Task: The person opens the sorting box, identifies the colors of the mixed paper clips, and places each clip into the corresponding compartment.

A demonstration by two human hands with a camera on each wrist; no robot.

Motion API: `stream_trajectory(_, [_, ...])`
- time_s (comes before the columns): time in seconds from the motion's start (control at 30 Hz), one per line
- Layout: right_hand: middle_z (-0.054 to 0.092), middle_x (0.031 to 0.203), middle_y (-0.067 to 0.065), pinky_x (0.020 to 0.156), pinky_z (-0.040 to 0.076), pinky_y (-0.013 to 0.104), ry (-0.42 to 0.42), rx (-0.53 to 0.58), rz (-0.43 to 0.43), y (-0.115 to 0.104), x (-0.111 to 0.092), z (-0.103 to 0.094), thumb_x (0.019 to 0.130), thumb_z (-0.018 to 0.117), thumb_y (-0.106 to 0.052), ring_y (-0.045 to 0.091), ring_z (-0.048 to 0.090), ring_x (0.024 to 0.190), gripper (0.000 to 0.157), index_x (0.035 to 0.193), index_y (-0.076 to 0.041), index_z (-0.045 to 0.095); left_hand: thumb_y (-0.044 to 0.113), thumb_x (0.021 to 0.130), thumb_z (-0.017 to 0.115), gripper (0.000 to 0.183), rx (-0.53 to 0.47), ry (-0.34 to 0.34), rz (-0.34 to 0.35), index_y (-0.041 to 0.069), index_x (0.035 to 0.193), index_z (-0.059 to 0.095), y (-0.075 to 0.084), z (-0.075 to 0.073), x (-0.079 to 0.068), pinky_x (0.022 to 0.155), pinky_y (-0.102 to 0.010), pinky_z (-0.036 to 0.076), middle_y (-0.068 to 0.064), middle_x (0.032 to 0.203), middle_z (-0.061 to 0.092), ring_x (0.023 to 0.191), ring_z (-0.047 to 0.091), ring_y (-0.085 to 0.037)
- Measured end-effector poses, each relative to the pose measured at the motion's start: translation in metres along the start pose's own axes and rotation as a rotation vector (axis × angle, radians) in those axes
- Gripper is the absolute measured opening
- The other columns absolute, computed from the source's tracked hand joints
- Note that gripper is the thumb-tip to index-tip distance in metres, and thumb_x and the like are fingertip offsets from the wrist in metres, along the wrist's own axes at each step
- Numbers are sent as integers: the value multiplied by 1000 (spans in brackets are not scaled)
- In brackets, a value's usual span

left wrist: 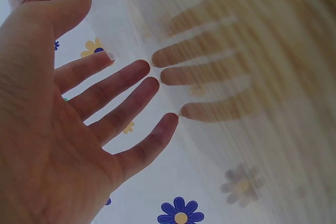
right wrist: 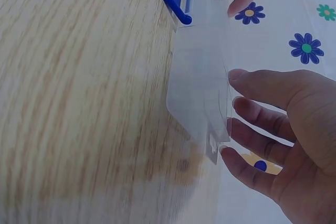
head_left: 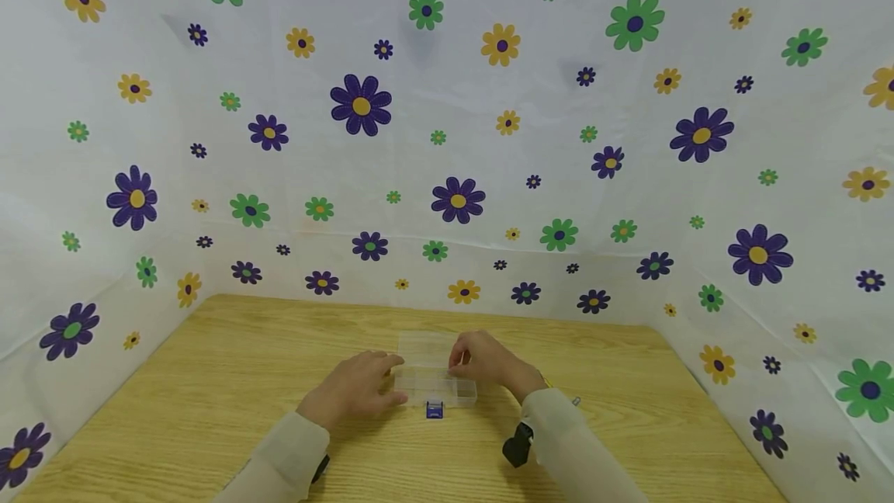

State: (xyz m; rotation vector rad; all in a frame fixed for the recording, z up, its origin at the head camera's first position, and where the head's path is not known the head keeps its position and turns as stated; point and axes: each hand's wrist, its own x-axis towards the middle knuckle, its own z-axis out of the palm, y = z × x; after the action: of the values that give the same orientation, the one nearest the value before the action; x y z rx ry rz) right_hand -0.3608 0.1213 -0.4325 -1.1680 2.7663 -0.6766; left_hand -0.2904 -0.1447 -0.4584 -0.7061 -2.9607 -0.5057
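On the surface (head_left: 244,379), your clear box (head_left: 421,393) sits between your loosely spread left grip (head_left: 356,388) and right grip (head_left: 487,358), whose hold cannot be told; its blue latch (head_left: 434,410) bears unreadable pale marks.

Table (head_left: 209,386): yellowish wood, streaked grain
Sheet (head_left: 412,161): white, standing left, right and far
Flowers (head_left: 360,106): purple, green, yellow, printed across sheet

Soft, diffuse light evenly fills the head view, where the clear box (head_left: 436,388) looks faint. The left wrist view smears the grain of the bench (head_left: 216,386) and shows the left hand (head_left: 352,388) shaded against the bright flowered sheet (head_left: 419,161), its fingers mirrored in the sheen. Pale glare whitens the right wrist view's lower edge.
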Motion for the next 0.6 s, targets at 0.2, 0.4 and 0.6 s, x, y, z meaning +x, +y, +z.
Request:
stream_trajectory(0.2, [71, 94, 0, 79, 56, 25, -17, 5, 53, -3, -2, -3, 94, 75, -13, 12, 63, 87, 5, 90, -12, 78, 49, 94, 71, 62, -3, 5, 5, 8, 139, 62, 1, 0, -1, 108, -55, 52, -15, 138, 67, 128, 63, -37])
stream_trajectory(0.4, [74, 101, 3, 88, 59, 36, -10, 22, 63, -3, -7, -15, 96, 72, -12, 17, 66, 93, 8, 100, -7, 77, 47, 95, 71, 61, -5, 3, 15, 7, 139, 62, 0, 1, 0, 106, -55, 53, -15, 136, 67, 126, 64, -37])
stream_trajectory(0.6, [75, 103, 6, 89, 60, 36, -25, 24, 32, 1, -14, -30, 96, 71, -11, 18, 66, 94, 11, 102, -4, 76, 49, 96, 69, 62, 6, 9, 30, 6, 140, 61, -2, 2, 1, 107, -56, 52, -16, 137, 67, 127, 63, -38])
